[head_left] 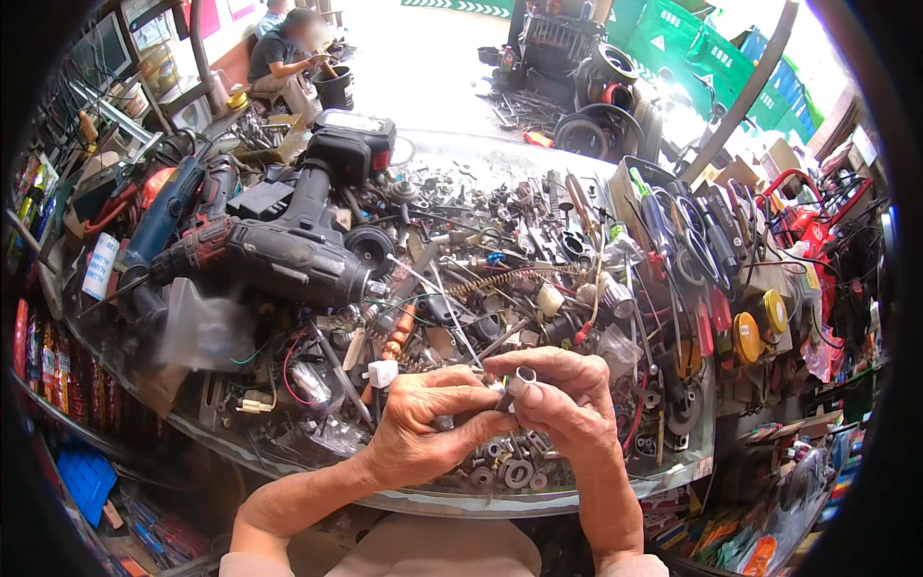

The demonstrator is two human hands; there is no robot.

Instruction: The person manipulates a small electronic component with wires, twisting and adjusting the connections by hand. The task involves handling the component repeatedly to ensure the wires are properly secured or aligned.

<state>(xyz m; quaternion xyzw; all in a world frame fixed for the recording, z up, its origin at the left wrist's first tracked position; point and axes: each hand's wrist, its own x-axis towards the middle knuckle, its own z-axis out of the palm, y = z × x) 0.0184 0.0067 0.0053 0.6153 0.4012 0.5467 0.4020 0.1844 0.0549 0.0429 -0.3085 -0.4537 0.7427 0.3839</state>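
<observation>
Close together over the front of the parts-strewn table, my two hands meet at the fingertips. Between thumb and fingers, my right hand (pixel 569 399) grips a short silvery metal sleeve (pixel 523 376), its round end facing up. My left hand (pixel 430 420) is closed in a pinch right beside the sleeve; a small shiny bit shows at its fingertips, too hidden to name. Below the hands lie several loose washers (pixel 518 473) and nuts. A white plastic block (pixel 383 373) stands just beyond my left hand.
A black cordless impact wrench (pixel 288 260) lies at the left of the glass-topped table (pixel 433 502). Mixed metal parts and a coil spring (pixel 510 277) cover the middle. At the right stands a bin of pliers and tools (pixel 663 216). Another person (pixel 284 62) sits far off.
</observation>
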